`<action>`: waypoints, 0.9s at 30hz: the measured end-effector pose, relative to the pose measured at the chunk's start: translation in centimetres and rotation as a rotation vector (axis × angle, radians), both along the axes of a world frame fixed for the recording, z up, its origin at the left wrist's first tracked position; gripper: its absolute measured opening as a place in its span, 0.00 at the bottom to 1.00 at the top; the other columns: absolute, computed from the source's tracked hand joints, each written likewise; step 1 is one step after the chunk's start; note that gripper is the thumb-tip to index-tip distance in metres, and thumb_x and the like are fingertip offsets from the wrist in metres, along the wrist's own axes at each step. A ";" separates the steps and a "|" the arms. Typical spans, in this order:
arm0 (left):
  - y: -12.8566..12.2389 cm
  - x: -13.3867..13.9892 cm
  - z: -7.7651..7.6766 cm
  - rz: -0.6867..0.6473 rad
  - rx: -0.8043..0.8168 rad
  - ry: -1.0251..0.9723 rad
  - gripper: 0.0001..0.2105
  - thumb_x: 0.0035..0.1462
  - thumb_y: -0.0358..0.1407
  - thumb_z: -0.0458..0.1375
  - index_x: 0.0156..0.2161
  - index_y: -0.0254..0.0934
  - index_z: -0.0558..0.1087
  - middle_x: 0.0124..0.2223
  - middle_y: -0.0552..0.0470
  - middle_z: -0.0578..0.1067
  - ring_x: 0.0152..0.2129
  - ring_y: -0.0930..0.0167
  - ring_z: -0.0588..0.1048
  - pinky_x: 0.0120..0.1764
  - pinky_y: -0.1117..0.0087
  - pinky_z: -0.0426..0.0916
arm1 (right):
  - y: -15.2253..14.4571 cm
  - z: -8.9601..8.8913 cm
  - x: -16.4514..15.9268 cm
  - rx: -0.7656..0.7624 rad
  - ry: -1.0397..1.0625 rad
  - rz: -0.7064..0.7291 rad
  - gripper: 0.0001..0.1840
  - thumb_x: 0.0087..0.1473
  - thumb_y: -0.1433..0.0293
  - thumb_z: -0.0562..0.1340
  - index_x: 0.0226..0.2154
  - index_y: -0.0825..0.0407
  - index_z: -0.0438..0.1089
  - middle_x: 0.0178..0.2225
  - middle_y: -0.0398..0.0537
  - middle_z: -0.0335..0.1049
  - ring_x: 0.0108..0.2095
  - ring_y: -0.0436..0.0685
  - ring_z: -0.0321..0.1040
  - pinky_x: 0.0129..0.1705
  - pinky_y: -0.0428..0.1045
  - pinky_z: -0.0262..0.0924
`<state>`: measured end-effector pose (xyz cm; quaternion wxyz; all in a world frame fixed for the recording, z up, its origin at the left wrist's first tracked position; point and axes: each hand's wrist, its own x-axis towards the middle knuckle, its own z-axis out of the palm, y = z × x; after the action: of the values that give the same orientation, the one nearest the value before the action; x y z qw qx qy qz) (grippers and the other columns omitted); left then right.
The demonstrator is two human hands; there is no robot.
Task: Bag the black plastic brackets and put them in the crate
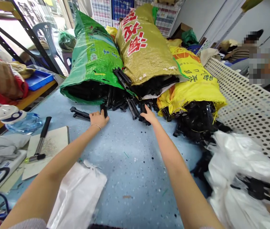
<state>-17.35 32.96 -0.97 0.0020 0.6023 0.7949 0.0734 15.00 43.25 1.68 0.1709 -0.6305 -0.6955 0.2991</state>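
Observation:
My left hand (98, 120), with a beaded bracelet at the wrist, closes on a black plastic part (104, 109) in front of the green sack. A longer black part (79, 113) lies just left of that hand. My right hand (150, 116) has its thumb and fingers around another black plastic part (145, 121) below the gold sack. Several similar parts (132, 108) lie between the hands. Black parts spill from the mouths of the green sack (94, 57), the gold sack (146, 47) and the yellow sack (194, 79).
On the blue table (130, 165) lie a white plastic bag (80, 194) and a hammer (42, 136) on a pale board (60, 138). A water bottle (18, 119) stands at the left. White plastic bags (235, 159) and a perforated white crate (251, 105) are at the right.

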 end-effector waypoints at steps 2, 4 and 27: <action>-2.1 1.9 0.1 -0.093 -0.021 -0.004 0.33 0.65 0.47 0.49 0.68 0.28 0.63 0.55 0.26 0.75 0.53 0.43 0.71 0.55 0.47 0.55 | -2.2 -0.1 0.2 -0.003 -0.024 0.055 0.49 0.55 0.64 0.63 0.75 0.44 0.47 0.65 0.56 0.66 0.65 0.75 0.59 0.64 0.66 0.57; -4.6 4.6 0.1 -0.217 -0.037 -0.005 0.33 0.66 0.48 0.49 0.69 0.28 0.63 0.54 0.27 0.76 0.53 0.45 0.72 0.55 0.48 0.56 | -5.7 -0.4 0.7 0.030 -0.077 0.094 0.49 0.55 0.66 0.63 0.75 0.43 0.46 0.62 0.55 0.70 0.65 0.76 0.59 0.62 0.66 0.60; -31.7 17.7 6.9 -0.286 -0.076 -1.619 0.26 0.63 0.58 0.55 0.54 0.38 0.68 0.39 0.48 0.78 0.29 0.69 0.77 0.33 0.67 0.75 | -38.4 2.5 0.9 0.470 0.556 0.084 0.35 0.67 0.40 0.42 0.52 0.46 0.69 0.51 0.56 0.66 0.55 0.63 0.65 0.61 0.61 0.62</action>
<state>0.34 1.30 5.97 0.6041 0.4580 0.4650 0.4572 15.88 4.81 4.19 0.4814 -0.4396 -0.6973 0.2979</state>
